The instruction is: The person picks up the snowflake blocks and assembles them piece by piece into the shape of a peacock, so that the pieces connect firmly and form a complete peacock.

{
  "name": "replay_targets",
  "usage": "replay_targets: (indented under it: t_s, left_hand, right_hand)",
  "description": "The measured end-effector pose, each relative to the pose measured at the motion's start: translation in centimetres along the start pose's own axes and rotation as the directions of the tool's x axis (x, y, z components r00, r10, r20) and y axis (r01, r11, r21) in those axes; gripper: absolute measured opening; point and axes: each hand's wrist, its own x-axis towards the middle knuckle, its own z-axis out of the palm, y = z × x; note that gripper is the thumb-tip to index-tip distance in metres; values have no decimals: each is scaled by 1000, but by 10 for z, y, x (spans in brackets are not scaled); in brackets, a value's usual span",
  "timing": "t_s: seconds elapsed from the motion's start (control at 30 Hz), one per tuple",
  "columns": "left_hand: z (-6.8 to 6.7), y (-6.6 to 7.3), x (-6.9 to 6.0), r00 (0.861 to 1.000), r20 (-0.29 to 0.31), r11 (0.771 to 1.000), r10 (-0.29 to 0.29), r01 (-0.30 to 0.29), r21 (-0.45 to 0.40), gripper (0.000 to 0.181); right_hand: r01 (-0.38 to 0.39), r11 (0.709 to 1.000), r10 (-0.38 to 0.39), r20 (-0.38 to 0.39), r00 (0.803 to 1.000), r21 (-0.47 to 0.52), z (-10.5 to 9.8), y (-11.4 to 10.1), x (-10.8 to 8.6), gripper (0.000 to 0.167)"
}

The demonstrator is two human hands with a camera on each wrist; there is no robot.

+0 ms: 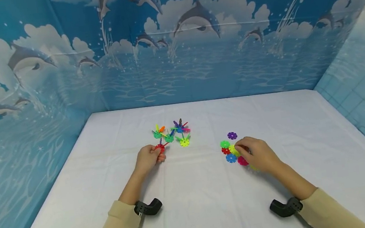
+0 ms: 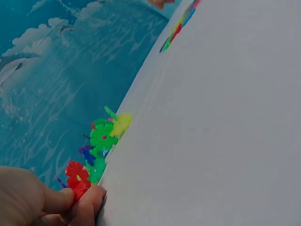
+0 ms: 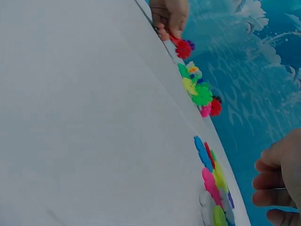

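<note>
At a white-covered surface (image 1: 200, 207), a person's left hand (image 1: 148, 159) pinched a mostly red cluster of notched discs (image 1: 160, 147), just in front of other spiky, multicoloured clusters (image 1: 181, 128). The right hand (image 1: 259, 154), fingers loosely bent and empty, hung above loose discs (image 1: 231, 158), partly hiding them from the head view. Dolphin-printed curtains (image 1: 178, 80) rose behind.

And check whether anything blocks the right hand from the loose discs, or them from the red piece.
Nothing visible separates the right hand from the loose discs. Toward the red piece in the left hand, the assembled yellow piece stands near the direct line; nearer the person, only cloth shows.
</note>
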Motion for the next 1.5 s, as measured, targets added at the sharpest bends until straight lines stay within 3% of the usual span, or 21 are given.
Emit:
replay_targets:
  t_s: [0.1,0.17,0.3,0.43,0.5,0.57,0.67,0.8,0.87,0.97,1.07,1.17,1.27,1.4,1.5]
  left_hand:
    - [-14,-5,5,998,-53,986,-19,28,165,18]
    - [-20,-4,6,998,-61,954,-18,35,299,23]
    - [-25,1,7,997,-81,849,-15,56,526,36]
    - [-23,7,3,995,-94,746,-28,84,661,40]
    - [-17,13,-2,998,-62,704,-13,53,708,40]
    - [-6,22,-9,1000,-1,686,31,-21,727,42]
    - [20,39,-16,982,147,686,119,-188,703,39]
    - [63,56,-13,918,333,718,216,-380,583,21]
    - [87,62,-6,888,377,718,262,-441,539,15]
    - [120,69,6,867,394,704,306,-484,519,18]
    - [145,73,17,872,398,696,286,-474,540,30]
    - [159,72,26,884,403,701,238,-443,559,34]
    - [165,71,30,890,396,731,226,-423,535,27]
    - [164,68,30,889,369,788,272,-426,444,15]
    - [157,67,25,884,365,846,291,-416,334,16]
  right_hand:
    - [-68,998,68,-24,997,2,-6,11,5,10]
    - [-111,994,111,-31,993,4,-6,17,9,11]
    - [-173,985,173,0,985,8,-2,28,22,16]
    - [-244,970,244,71,967,1,4,35,37,24]
    - [-268,963,268,106,958,-16,8,38,44,30]
    - [-293,956,294,133,946,-32,11,40,50,34]
    - [-315,948,317,159,935,-38,13,43,55,34]
    - [-369,929,364,184,913,-10,13,41,60,33]
    - [-378,926,370,181,911,5,14,40,61,32]
    - [-353,935,344,149,927,38,14,39,58,28]
    - [-296,953,288,104,952,68,14,38,52,25]
    - [-250,964,246,56,968,90,12,36,44,24]
    - [-234,965,235,10,972,115,8,32,37,20]
    - [-229,963,232,-5,973,140,4,27,30,18]
    - [-197,968,199,2,980,153,4,21,25,18]
